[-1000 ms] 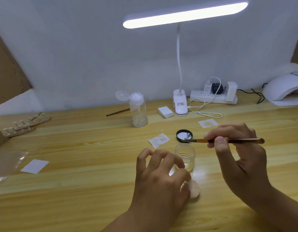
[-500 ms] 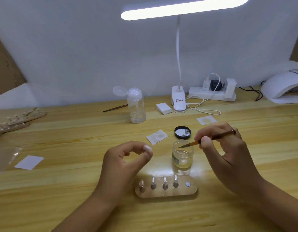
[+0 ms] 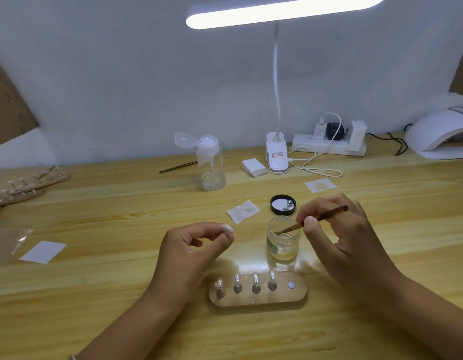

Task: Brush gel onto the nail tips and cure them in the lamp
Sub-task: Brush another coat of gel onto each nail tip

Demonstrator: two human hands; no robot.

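Dipping brush (image 3: 329,213), pinched in right hand (image 3: 350,237), slanting down-left into gel jar (image 3: 283,245) behind holder (image 3: 261,300) near table (image 3: 121,294) front edge, nail tip (image 3: 227,228) pinched in left hand (image 3: 189,253) just left of jar.

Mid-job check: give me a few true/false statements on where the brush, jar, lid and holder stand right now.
1. The right hand holds the brush with its bristles in the jar. True.
2. The black lid is on the jar. False: it lies on the table behind it.
3. All five spots on the wooden holder are filled. False: the rightmost is bare.
4. The curing lamp stands at the far right. True.
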